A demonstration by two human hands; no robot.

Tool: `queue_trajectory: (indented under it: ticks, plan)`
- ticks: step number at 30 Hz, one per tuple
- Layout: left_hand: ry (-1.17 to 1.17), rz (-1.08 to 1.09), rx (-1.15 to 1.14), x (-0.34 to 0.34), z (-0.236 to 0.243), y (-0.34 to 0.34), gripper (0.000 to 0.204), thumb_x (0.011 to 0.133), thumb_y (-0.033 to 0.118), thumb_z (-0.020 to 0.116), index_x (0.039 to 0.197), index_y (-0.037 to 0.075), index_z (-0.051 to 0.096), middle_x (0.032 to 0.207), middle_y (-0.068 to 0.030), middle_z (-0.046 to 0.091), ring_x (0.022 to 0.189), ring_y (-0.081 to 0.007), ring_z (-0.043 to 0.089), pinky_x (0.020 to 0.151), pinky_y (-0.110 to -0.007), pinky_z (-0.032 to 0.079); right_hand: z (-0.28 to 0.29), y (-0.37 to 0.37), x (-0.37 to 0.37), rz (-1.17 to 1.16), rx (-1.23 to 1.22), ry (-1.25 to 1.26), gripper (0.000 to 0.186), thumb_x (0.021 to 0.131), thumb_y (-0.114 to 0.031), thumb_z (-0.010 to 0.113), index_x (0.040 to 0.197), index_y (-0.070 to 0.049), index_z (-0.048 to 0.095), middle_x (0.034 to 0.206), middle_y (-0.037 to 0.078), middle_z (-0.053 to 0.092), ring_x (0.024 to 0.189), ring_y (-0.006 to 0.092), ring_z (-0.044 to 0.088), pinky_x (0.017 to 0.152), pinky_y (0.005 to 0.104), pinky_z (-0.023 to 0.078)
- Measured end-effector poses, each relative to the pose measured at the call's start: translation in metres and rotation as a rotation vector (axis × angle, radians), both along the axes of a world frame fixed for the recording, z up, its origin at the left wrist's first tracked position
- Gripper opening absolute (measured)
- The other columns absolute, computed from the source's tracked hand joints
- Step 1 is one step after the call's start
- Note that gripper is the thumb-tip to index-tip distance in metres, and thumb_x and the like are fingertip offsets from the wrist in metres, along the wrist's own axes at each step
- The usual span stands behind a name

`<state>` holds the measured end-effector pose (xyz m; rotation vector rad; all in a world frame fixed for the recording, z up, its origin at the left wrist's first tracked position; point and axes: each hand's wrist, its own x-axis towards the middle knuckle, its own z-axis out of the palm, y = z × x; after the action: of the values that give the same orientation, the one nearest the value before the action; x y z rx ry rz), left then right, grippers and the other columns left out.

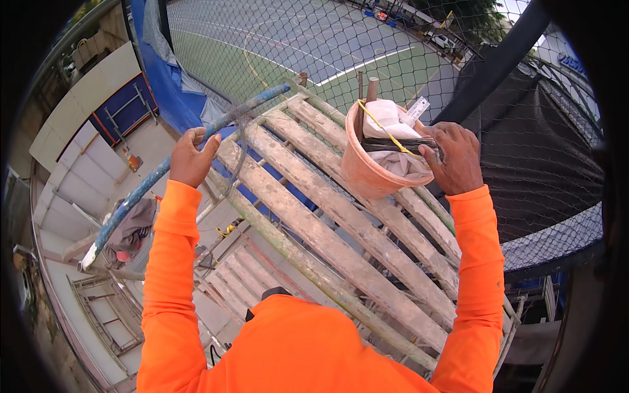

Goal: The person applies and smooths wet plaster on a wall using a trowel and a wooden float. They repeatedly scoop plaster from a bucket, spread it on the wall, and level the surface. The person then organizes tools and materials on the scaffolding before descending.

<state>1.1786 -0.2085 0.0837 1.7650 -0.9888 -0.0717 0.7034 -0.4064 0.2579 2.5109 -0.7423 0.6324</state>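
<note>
Far off, daylight falls on a green and blue court [386, 65]; a wire fence [295, 42] stands before it; black cloth [537, 177] hangs right; a pale wall [82, 108] stands left.

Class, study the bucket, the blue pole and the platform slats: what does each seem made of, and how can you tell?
Bucket: probably plastic, dull finish; its wall looks smooth and moulded.
Blue pole: likely painted metal; the worn coat turns whitish at the lower end.
Platform slats: perhaps wood, though metal isn't ruled out; rough grey smears cover much of the surface.
</note>
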Motion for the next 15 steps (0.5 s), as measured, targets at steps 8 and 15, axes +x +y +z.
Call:
queue_trajectory:
  ticks: [8,15]
  plan:
    - [-0.558,-0.204,-0.064,-0.086,0.019,0.004,0.057,0.093,0.027,0.082,0.137,-0.003,0.061,0.137,-0.0264,0.062,0.132,-0.0462,0.056,0.112,-0.051,0.045,-0.034,0.027,0.052,-0.005,0.693,-0.214,0.037,0.105,-0.031,0.069,0.120,0.003,0.073,0.113,0.021,0.073,0.096,0.0321,0.071,0.090,0.0418,0.056]
    - [-0.293,-0.889,0.003,-0.152,0.085,0.060,0.051,0.088,0.013,0.084,0.133,-0.002,0.064,0.129,-0.0258,0.066,0.119,-0.0446,0.066,0.102,-0.047,0.054,0.030,-0.034,0.012,-0.130,0.565,-0.587,0.034,0.108,-0.032,0.067,0.110,0.000,0.079,0.095,0.010,0.077,0.089,0.0170,0.066,0.083,0.0347,0.053]
